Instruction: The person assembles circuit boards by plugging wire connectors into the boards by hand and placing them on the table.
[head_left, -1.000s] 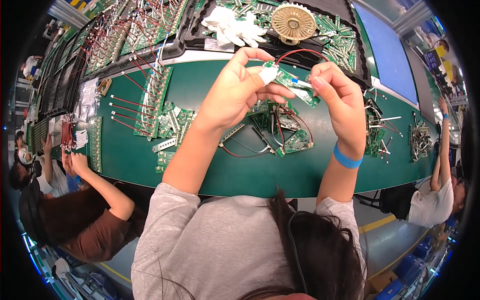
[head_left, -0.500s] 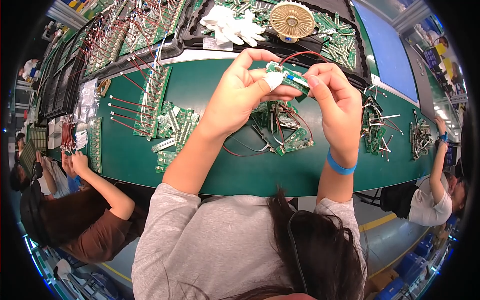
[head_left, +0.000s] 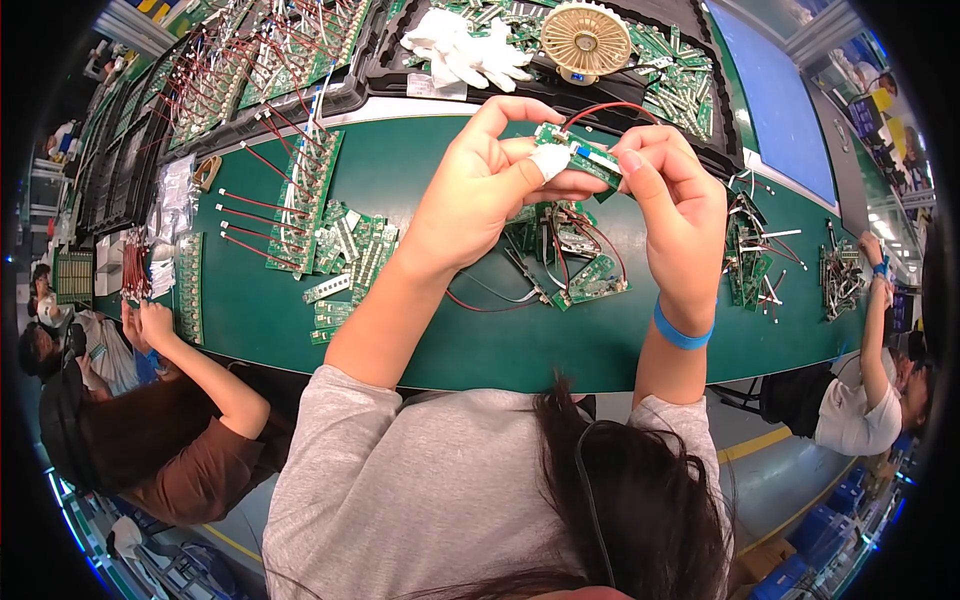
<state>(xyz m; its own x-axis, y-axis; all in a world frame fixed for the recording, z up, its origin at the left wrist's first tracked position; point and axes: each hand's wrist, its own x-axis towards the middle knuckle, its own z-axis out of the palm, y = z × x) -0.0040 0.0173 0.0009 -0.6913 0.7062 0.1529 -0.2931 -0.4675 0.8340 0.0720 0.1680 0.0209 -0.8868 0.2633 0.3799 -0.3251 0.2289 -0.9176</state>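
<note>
A small green circuit board (head_left: 592,169) is held up above the table between my two hands. My left hand (head_left: 462,205) grips its left end, the thumb, wrapped in a white cover, pressing on its face. At the board's right end, my right hand (head_left: 682,215) has thumb and forefinger pinched together by a white and blue strip; whether they grip the board or only the strip cannot be told. A red wire (head_left: 610,105) arcs from the board's top towards the right fingers. Below, wired boards (head_left: 592,282) lie in a loose pile on the green table (head_left: 480,345).
Bare boards (head_left: 345,245) and a panel with red leads (head_left: 305,205) lie to the left. Behind are a black tray (head_left: 725,120), white gloves (head_left: 462,50) and a small fan (head_left: 585,43). More wired boards (head_left: 748,250) are at right. Other people sit at both sides.
My hands and the board have shifted very slightly to the right, with the same grip. The hands of the people at the sides have moved a little.
</note>
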